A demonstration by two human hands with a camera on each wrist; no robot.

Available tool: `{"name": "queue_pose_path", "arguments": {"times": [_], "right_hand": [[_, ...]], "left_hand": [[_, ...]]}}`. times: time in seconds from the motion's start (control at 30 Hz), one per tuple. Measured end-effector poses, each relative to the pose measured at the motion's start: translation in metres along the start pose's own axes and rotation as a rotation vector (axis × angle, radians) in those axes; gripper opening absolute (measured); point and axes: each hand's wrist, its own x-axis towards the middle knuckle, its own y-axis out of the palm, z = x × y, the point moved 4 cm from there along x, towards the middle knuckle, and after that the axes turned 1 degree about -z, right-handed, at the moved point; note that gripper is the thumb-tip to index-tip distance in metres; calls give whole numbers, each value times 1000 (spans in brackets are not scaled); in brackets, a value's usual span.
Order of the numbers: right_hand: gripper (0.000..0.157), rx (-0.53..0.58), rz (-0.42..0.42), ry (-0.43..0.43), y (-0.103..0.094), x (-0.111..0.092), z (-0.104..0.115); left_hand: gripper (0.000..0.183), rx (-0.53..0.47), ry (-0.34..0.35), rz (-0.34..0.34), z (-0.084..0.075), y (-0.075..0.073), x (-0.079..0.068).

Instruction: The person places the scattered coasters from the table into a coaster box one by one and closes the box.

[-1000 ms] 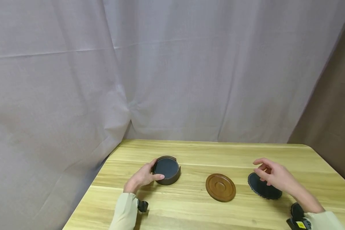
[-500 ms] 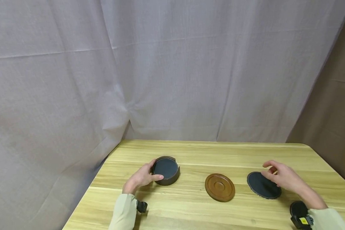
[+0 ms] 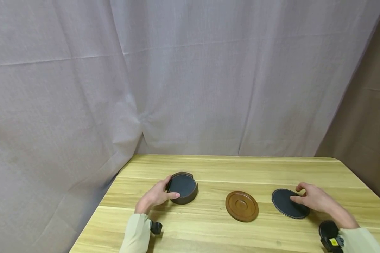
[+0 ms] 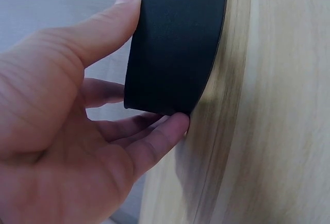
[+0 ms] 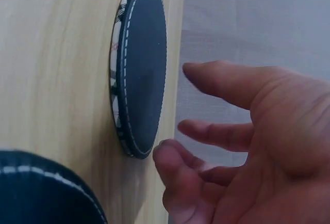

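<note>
My left hand (image 3: 155, 197) grips the near left side of a dark round coaster holder (image 3: 192, 196), thumb at its top edge and fingers around the wall. A black coaster (image 3: 182, 185) lies inside it. The left wrist view shows the fingers at the holder's (image 4: 175, 43) cut end, low by the table. At the right, my right hand (image 3: 315, 200) hovers over the right edge of a black coaster (image 3: 286, 203), holding nothing. From the right wrist, its loosely bent fingers (image 5: 221, 133) stand just off the white-stitched coaster (image 5: 142, 69), whose side shows a patterned layer.
Between the hands, a brown wooden coaster (image 3: 242, 206) with ring grooves lies on the wooden table (image 3: 209, 232). Another black stitched coaster (image 5: 41, 193) lies close under the right wrist. A grey curtain (image 3: 190, 88) hangs behind the table.
My right hand has moved right and lower across the black coaster, from its middle to its right edge. The left hand and the holder have stayed in place.
</note>
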Motion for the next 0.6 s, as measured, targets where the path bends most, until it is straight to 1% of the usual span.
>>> {"name": "queue_pose_path", "arguments": {"times": [0.2, 0.33, 0.43, 0.6], "right_hand": [[69, 76, 70, 104, 8, -5, -8], [78, 60, 102, 159, 7, -4, -12], [77, 68, 134, 185, 8, -5, -16], [68, 72, 161, 186, 14, -8, -19]], "left_hand": [[93, 4, -5, 3, 2, 1, 0], [93, -1, -3, -5, 0, -1, 1], [93, 0, -1, -7, 1, -1, 1], [94, -1, -13, 1, 4, 0, -1]]}}
